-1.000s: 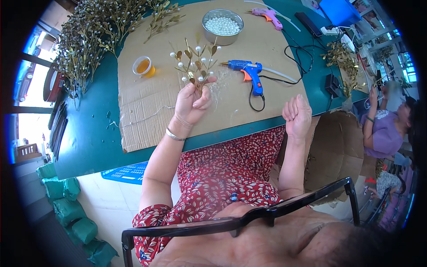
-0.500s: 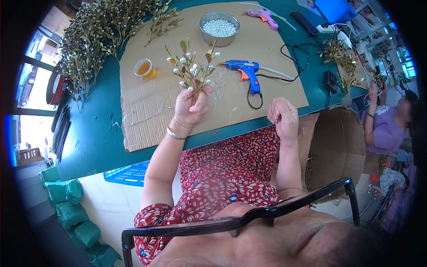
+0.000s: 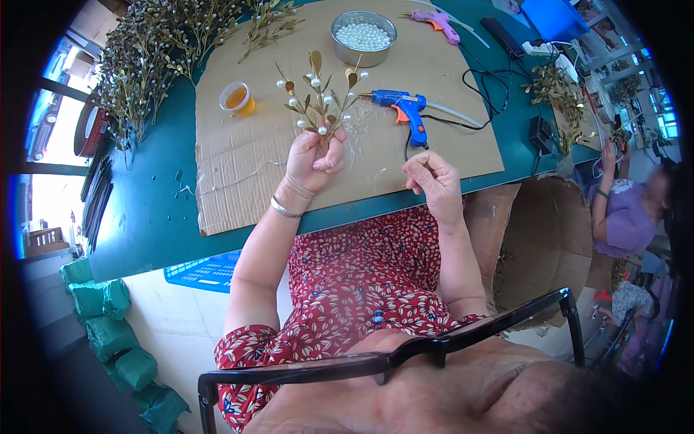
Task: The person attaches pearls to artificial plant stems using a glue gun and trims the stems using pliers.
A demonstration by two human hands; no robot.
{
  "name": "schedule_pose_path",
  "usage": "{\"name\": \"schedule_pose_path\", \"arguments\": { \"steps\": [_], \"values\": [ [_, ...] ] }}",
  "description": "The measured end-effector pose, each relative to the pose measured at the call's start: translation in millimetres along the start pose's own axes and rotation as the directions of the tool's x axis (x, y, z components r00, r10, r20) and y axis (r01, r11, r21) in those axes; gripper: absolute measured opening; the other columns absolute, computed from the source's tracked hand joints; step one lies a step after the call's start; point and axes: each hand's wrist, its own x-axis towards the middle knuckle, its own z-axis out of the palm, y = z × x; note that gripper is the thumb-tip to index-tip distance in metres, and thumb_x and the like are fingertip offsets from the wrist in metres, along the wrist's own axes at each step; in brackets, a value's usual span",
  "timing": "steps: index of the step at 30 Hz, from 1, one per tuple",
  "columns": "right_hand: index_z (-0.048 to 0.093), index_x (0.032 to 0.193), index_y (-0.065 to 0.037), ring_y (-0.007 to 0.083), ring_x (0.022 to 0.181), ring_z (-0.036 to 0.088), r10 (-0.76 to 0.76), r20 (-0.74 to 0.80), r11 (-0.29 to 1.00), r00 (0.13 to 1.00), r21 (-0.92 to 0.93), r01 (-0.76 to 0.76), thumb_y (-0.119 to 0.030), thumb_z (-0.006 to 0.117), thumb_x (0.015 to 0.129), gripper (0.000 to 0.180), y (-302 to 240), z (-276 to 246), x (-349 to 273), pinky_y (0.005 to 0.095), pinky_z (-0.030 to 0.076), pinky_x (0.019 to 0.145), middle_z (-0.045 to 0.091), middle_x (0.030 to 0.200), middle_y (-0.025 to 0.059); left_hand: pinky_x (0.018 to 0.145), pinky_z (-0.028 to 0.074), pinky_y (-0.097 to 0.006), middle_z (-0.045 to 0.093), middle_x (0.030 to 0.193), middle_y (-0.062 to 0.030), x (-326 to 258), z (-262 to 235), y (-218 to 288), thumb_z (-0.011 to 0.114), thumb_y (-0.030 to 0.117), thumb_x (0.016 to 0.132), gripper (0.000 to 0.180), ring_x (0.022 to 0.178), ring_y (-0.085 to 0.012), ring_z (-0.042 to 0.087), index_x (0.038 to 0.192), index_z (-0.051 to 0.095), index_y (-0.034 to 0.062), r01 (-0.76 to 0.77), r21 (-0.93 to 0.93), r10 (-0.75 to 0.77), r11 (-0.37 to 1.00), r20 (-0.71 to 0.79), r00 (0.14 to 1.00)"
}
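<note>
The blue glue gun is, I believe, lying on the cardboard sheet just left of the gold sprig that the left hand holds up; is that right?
Not quite: the head view shows the blue glue gun lying on the cardboard sheet just right of the gold sprig, which the left hand does hold up.

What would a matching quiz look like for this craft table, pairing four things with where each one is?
Things:
1. gold leaf sprig with pearls
2. blue glue gun
3. metal bowl of pearls
4. small orange cup

Places:
A. far edge of the cardboard sheet
B. lying on the cardboard to the right of the sprig
C. held up in the left hand
D. on the cardboard to the left of the sprig

Pairs: 1-C, 2-B, 3-A, 4-D
</note>
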Motion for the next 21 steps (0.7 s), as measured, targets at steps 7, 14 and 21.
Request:
{"name": "schedule_pose_path", "arguments": {
  "steps": [7, 14, 21],
  "values": [
    [0.049, 0.066, -0.008, 0.0031, 0.049, 0.039, -0.045, -0.142, 0.999, 0.989, -0.012, 0.044, -0.028, 0.050, 0.097, 0.037, 10.0, -12.5, -1.0, 0.0203, 0.029, 0.046, 0.043, 0.054, -0.0037, 0.046, 0.028, -0.021, 0.057, 0.069, -0.0102, -3.2, 28.1, -6.2, 0.043, 0.023, 0.097, 0.025, 0.047, -0.0068, 0.033, 0.099, 0.055, 0.0020, -0.197, 0.267, 0.255, 0.944, -0.204, 0.945],
    [0.045, 0.064, -0.009, 0.0037, 0.049, 0.036, -0.064, -0.247, 0.998, 0.967, -0.021, 0.061, -0.029, 0.047, 0.098, 0.040, 7.4, -19.3, -7.5, 0.0202, 0.028, 0.045, 0.040, 0.054, -0.0037, 0.051, 0.031, -0.019, 0.060, 0.077, -0.0112, -5.5, 40.1, -2.3, 0.047, 0.020, 0.098, 0.018, 0.054, -0.0056, 0.035, 0.103, 0.053, 0.0031, -0.238, 0.542, 0.397, 0.806, -0.197, 0.897],
    [0.051, 0.073, -0.008, 0.0027, 0.052, 0.040, -0.048, -0.299, 0.998, 0.953, -0.040, 0.038, -0.027, 0.050, 0.097, 0.031, 16.1, -27.3, -10.8, 0.0179, 0.031, 0.047, 0.046, 0.060, -0.0037, 0.055, 0.034, -0.018, 0.060, 0.082, -0.0124, -4.3, 35.1, -7.3, 0.047, 0.014, 0.098, 0.013, 0.058, -0.0062, 0.039, 0.103, 0.049, 0.0024, -0.220, 0.630, 0.446, 0.745, -0.226, 0.866]
  ]
}}
